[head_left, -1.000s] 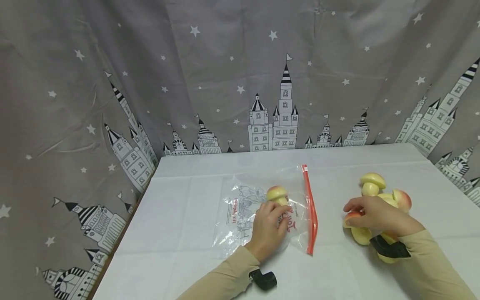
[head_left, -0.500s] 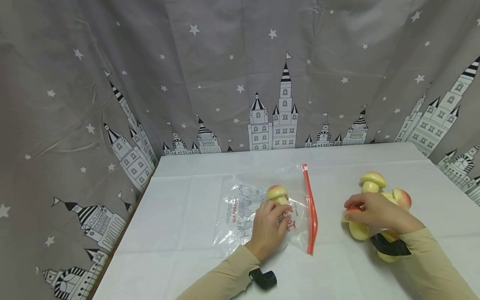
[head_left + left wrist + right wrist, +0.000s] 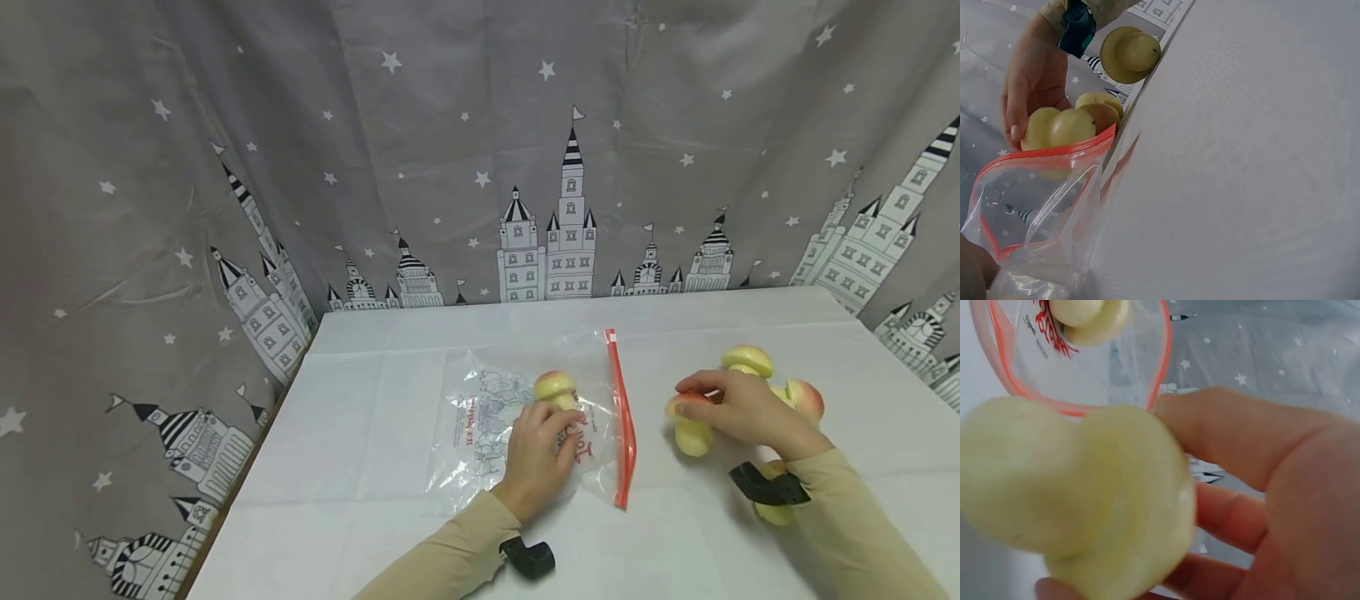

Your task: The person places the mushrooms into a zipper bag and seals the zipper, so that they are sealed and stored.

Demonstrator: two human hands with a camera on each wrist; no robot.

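A clear zip bag [image 3: 457, 467] with a red zip edge lies on the white table, its mouth open toward the right. One yellow toy mushroom [image 3: 555, 385] with a reddish cap is inside it. My left hand [image 3: 538, 454] is over the bag, its curled fingers gripping the plastic film beside that mushroom. My right hand [image 3: 738, 408] holds another toy mushroom [image 3: 693, 435] by its cap, right of the bag mouth. In the right wrist view the held mushroom [image 3: 1129, 500] fills much of the picture, stem toward the bag opening.
More toy mushrooms lie around my right arm: one behind the hand [image 3: 750, 358], one to its right [image 3: 806, 400], and one partly hidden under the wrist [image 3: 772, 512]. A grey curtain [image 3: 420, 150] with castles hangs behind the table [image 3: 360, 450].
My right hand has drawn a mushroom out of the pile, leftward toward the bag. The left hand and the bag have stayed in place.
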